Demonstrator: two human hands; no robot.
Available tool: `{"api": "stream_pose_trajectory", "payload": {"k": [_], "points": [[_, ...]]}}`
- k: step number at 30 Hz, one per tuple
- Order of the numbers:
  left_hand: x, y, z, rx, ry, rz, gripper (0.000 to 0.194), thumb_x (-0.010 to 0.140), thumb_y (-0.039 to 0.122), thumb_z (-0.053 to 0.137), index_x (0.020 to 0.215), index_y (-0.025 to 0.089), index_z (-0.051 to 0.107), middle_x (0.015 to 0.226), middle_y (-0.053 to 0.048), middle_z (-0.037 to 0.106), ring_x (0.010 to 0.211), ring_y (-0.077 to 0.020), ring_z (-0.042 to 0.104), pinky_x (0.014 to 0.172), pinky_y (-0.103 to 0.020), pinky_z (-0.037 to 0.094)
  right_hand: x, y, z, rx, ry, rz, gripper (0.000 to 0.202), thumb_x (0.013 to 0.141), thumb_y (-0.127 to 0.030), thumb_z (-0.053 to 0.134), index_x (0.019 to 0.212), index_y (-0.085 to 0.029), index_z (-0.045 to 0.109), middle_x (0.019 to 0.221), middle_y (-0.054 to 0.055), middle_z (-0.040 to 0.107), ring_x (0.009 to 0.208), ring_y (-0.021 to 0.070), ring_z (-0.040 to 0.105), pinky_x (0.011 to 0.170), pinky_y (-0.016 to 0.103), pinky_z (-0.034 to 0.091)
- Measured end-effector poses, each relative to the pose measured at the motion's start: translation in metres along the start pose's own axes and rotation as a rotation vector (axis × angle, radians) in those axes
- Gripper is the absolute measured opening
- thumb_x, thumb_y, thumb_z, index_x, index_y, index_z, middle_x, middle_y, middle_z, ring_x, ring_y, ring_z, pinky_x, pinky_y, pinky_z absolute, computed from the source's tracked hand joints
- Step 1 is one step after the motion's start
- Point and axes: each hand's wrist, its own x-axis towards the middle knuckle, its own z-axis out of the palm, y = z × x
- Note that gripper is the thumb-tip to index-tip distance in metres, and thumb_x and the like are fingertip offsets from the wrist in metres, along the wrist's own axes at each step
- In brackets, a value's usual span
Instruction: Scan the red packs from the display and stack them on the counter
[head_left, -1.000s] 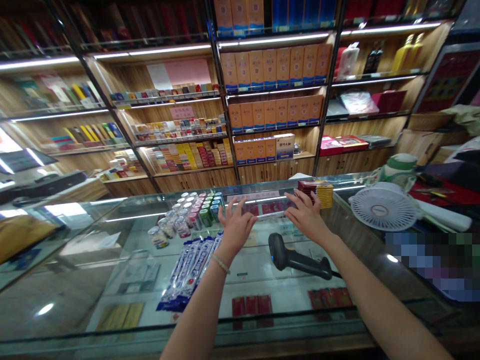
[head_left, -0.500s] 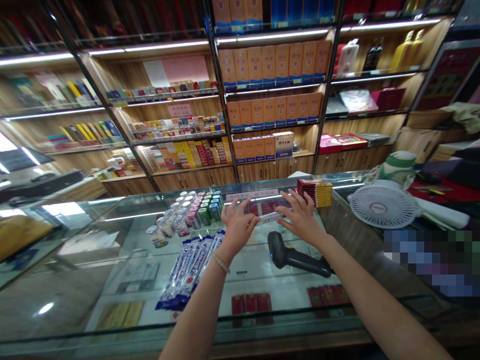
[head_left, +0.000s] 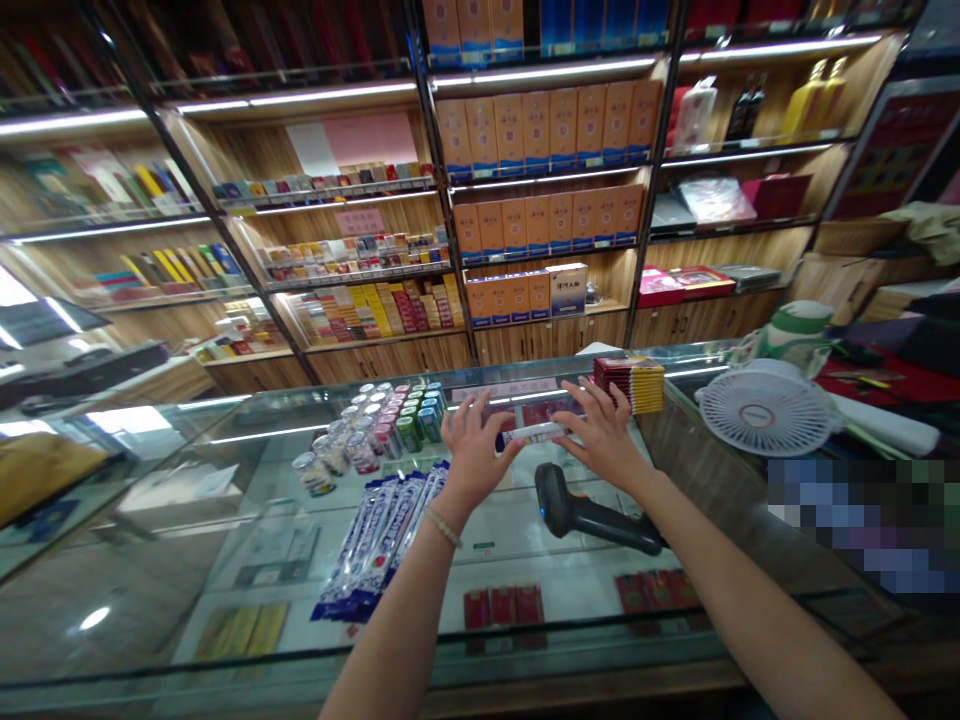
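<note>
A slim, stick-shaped white pack (head_left: pixel 543 432) with coloured print is held level above the glass counter (head_left: pixel 517 540), between my two hands. My left hand (head_left: pixel 474 448) pinches its darker left end between thumb and finger, its other fingers raised. At the opposite end, my right hand (head_left: pixel 600 432) grips it the same way. A black handheld scanner (head_left: pixel 592 515) lies just below my right hand. Left of my left wrist is a row of blue-and-white long wrapped packets (head_left: pixel 382 540). Small round canisters (head_left: pixel 375 430) stand in rows behind them.
A stack of red and yellow packs (head_left: pixel 631 385) sits beyond my right hand. On the right are a white fan (head_left: pixel 765 408) and a green-and-white jug (head_left: pixel 799 330). Shelves of boxes (head_left: pixel 547 225) line the wall. Red packs (head_left: pixel 502 605) show under the glass.
The slim pack has turned slightly, so more of its printed side and its dark left end show. My left fingers have shifted a little around that end.
</note>
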Motion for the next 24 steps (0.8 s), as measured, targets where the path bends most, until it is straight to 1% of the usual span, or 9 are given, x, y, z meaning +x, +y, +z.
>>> {"api": "stream_pose_trajectory", "payload": {"k": [2,3,4,6,9,14,16,20,24], "points": [[-0.0019,-0.0008,0.0010,0.046,0.072,0.049,0.062,0.083,0.064,0.071,0.134,0.030,0.066,0.163,-0.014,0.040,0.152,-0.0377,0.028,0.123,-0.063,0.010,0.0002,-0.0002,0.0002,0.008,0.012,0.006,0.023,0.091,-0.043,0.071,0.110,-0.029,0.072,0.155,0.009,0.049,0.148,0.0318,0.031,0.122,0.056,0.010],[-0.0028,-0.0012,0.0018,0.069,0.107,0.076,0.070,0.078,0.066,0.075,0.138,0.030,0.063,0.163,-0.015,0.039,0.152,-0.0387,0.028,0.124,-0.063,0.008,0.0002,-0.0003,0.0002,0.015,0.020,0.009,0.023,0.090,-0.043,0.071,0.109,-0.029,0.072,0.155,0.009,0.049,0.148,0.0315,0.031,0.122,0.056,0.010],[-0.0038,-0.0015,0.0027,0.089,0.137,0.105,0.073,0.076,0.066,0.077,0.139,0.031,0.063,0.162,-0.015,0.039,0.151,-0.0392,0.029,0.124,-0.063,0.006,0.0003,-0.0004,0.0002,0.021,0.027,0.010,0.023,0.090,-0.042,0.072,0.108,-0.029,0.072,0.155,0.009,0.049,0.148,0.0314,0.031,0.122,0.056,0.010],[-0.0054,-0.0016,0.0044,0.115,0.186,0.155,0.069,0.076,0.064,0.079,0.136,0.034,0.064,0.162,-0.013,0.041,0.151,-0.0392,0.030,0.124,-0.062,0.005,0.0004,-0.0008,-0.0001,0.029,0.033,0.010,0.023,0.089,-0.042,0.073,0.108,-0.029,0.072,0.155,0.009,0.049,0.148,0.0314,0.031,0.122,0.056,0.011],[-0.0067,-0.0004,0.0064,0.126,0.235,0.196,0.057,0.078,0.061,0.078,0.129,0.037,0.069,0.160,-0.011,0.044,0.150,-0.0384,0.032,0.124,-0.062,0.004,0.0007,-0.0020,-0.0013,0.031,0.025,0.011,0.024,0.089,-0.043,0.073,0.108,-0.029,0.072,0.155,0.009,0.049,0.148,0.0313,0.031,0.122,0.056,0.011],[-0.0058,0.0006,0.0091,0.115,0.276,0.200,0.032,0.082,0.054,0.077,0.111,0.039,0.077,0.157,-0.007,0.048,0.148,-0.0372,0.034,0.123,-0.063,0.007,0.0017,-0.0050,-0.0033,0.028,0.002,0.011,0.024,0.090,-0.045,0.071,0.108,-0.029,0.073,0.155,0.009,0.049,0.147,0.0310,0.031,0.122,0.056,0.011],[-0.0053,0.0002,0.0096,0.111,0.280,0.195,0.026,0.083,0.051,0.077,0.105,0.039,0.078,0.156,-0.006,0.050,0.148,-0.0369,0.034,0.123,-0.063,0.007,0.0019,-0.0060,-0.0039,0.025,-0.009,0.012,0.025,0.090,-0.046,0.072,0.108,-0.029,0.073,0.155,0.009,0.049,0.148,0.0311,0.030,0.122,0.056,0.010],[-0.0050,0.0002,0.0080,0.116,0.260,0.165,0.021,0.084,0.049,0.076,0.101,0.038,0.079,0.157,-0.005,0.049,0.148,-0.0364,0.035,0.122,-0.064,0.007,0.0019,-0.0056,-0.0045,0.020,-0.021,0.008,0.026,0.090,-0.047,0.072,0.109,-0.030,0.073,0.156,0.009,0.047,0.149,0.0320,0.028,0.122,0.056,0.010],[-0.0043,-0.0003,0.0036,0.118,0.231,0.122,0.020,0.084,0.049,0.077,0.101,0.038,0.079,0.158,-0.006,0.048,0.149,-0.0369,0.034,0.121,-0.065,0.008,0.0017,-0.0006,-0.0046,0.026,-0.024,0.029,0.028,0.089,-0.049,0.072,0.109,-0.029,0.073,0.156,0.010,0.047,0.149,0.0317,0.029,0.123,0.057,0.009]]}}
